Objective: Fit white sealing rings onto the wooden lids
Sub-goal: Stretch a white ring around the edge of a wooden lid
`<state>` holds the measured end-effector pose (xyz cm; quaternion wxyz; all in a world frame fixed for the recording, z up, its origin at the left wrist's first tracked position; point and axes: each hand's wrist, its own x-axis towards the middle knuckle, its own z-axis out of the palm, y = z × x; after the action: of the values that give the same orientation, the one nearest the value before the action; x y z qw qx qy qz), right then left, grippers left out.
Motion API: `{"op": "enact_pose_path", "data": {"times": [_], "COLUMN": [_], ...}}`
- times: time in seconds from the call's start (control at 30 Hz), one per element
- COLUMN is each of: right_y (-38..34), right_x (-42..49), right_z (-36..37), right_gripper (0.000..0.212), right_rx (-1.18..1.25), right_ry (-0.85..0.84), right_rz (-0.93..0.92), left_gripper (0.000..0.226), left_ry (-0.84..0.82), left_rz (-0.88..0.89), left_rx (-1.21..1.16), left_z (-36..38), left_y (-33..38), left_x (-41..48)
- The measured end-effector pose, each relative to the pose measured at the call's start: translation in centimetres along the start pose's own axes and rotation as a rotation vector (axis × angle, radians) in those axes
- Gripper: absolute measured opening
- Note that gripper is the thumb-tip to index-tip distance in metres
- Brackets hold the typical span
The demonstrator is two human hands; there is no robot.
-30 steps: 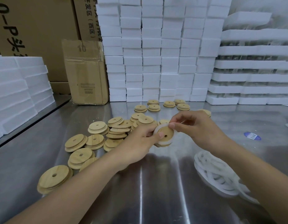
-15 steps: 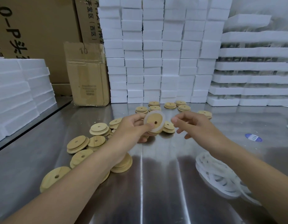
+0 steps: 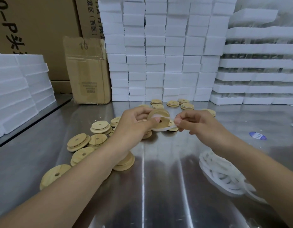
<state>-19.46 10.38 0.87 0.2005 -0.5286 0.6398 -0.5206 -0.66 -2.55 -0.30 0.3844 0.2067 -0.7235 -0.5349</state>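
My left hand [image 3: 134, 127] grips a round wooden lid [image 3: 162, 119] with a centre hole, held up on edge above the steel table [image 3: 159, 186]. A white sealing ring [image 3: 159, 128] lies partly around the lid. My right hand [image 3: 196, 124] pinches the ring's right side just beside the lid. Several bare wooden lids [image 3: 99, 127] lie scattered on the table to the left. A heap of white sealing rings [image 3: 221, 171] sits at the right, partly hidden by my right forearm.
Several lids [image 3: 173, 103] lie in a group at the table's far edge. Stacked white foam blocks [image 3: 159, 51] wall the back, foam trays [image 3: 260, 63] stand at right, more foam [image 3: 19, 83] at left. A cardboard box [image 3: 88, 69] stands at back left. A blue sticker [image 3: 257, 135] lies at right.
My right hand, which had let go of the lid half a second ago, has come back and now pinches the ring. The lid has turned more edge-on in my left hand.
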Motion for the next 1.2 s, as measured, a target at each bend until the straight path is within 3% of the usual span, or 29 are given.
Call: {"op": "enact_pose_path", "data": {"times": [0.33, 0.7, 0.8, 0.87, 1.0, 1.2], "right_y": [-0.2, 0.2, 0.4, 0.4, 0.8, 1.4], "right_x": [-0.1, -0.2, -0.3, -0.3, -0.3, -0.5], "right_z": [0.3, 0.2, 0.5, 0.9, 1.7, 2.4], "right_gripper": [0.016, 0.019, 0.029, 0.024, 0.012, 0.012], "right_rx": [0.026, -0.068, -0.081, -0.057, -0.054, -0.224], "right_ry": [0.113, -0.062, -0.067, -0.047, 0.016, 0.055], "right_rz": [0.010, 0.051, 0.056, 0.037, -0.070, -0.173], "left_gripper": [0.011, 0.016, 0.014, 0.014, 0.016, 0.016], "left_ry": [-0.188, -0.117, -0.103, -0.086, -0.105, -0.111], "left_rz": [0.090, -0.105, -0.142, -0.165, -0.174, -0.062], "left_rx": [0.334, -0.014, -0.116, -0.158, -0.094, 0.055], "left_z": [-0.8, -0.8, -0.3, -0.1, 0.2, 0.9], "left_y": [-0.1, 0.3, 0.2, 0.1, -0.2, -1.3], "left_x": [0.1, 0.1, -0.2, -0.2, -0.2, -0.5]}}
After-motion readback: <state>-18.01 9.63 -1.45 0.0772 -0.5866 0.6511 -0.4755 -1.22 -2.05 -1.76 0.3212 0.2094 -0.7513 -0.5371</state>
